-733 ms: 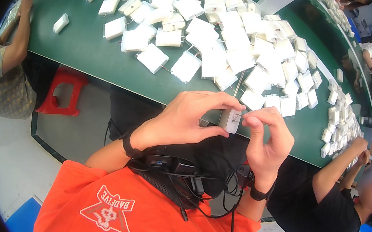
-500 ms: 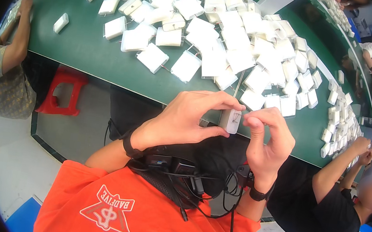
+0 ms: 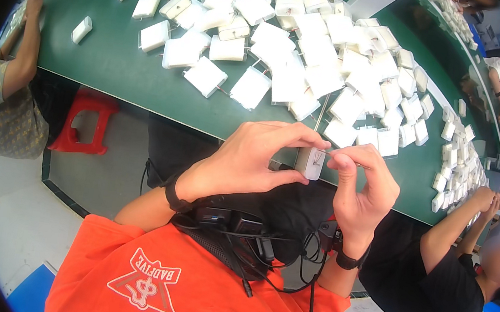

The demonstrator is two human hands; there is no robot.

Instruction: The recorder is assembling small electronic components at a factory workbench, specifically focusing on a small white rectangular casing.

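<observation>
My left hand [image 3: 247,152] grips a small white rectangular block [image 3: 311,163] between thumb and fingers, above the table's near edge. Thin dark wires show on the block's end face, which is turned toward my right hand. Close beside that face, my right hand [image 3: 363,186] is closed in a pinch, thumb against forefinger. A thin strand that looks like a wire runs from the block into its fingers; its far end is hidden. Beyond my hands, a heap of similar white blocks [image 3: 251,88] lies on the green table [image 3: 110,68], several with short thin leads sticking out.
One white block [image 3: 81,30] lies apart at the left. Another pile of blocks [image 3: 451,160] is at the right, by a co-worker in black [image 3: 436,275]. A second co-worker [image 3: 12,93] sits at far left, near a red stool [image 3: 85,122]. Black cables [image 3: 288,249] hang across my front.
My right hand has shifted very slightly to the right, and the strand at its fingers shows a little more. My left hand and the block stay in place.
</observation>
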